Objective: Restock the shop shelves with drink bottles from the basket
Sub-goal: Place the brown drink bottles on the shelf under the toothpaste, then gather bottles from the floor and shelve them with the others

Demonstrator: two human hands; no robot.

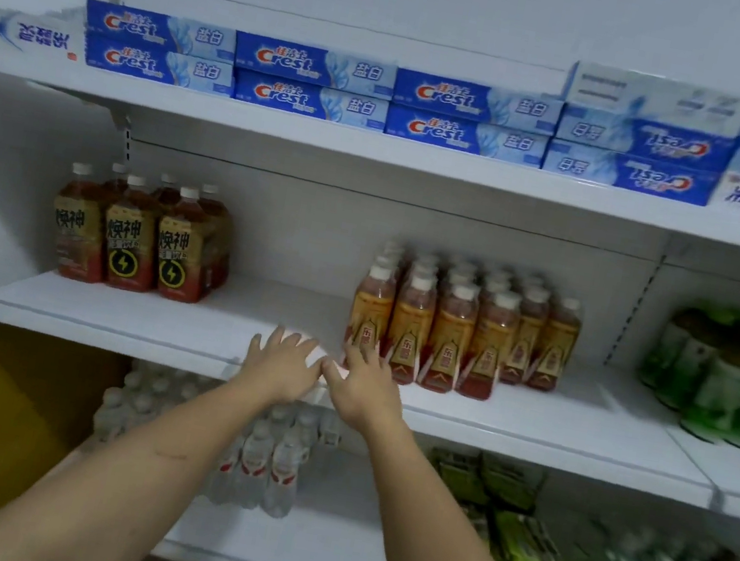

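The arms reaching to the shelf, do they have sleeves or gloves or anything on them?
No. Both forearms are bare as far as the picture shows, with no sleeves in sight. The left hand and the right hand wear no gloves, and no watch, bracelet or ring can be made out, though the fingers are a little blurry. The left forearm has a thin scratch-like mark partway along it.

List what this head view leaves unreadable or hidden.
- Basket: not in frame at all.
- Green bottles: cut by the right edge, labels blurred.
- Lower-shelf green packets: motion blur.
- Clear bottles below: partly behind both forearms.
- Left hand and right hand: the shelf spot under them is covered.
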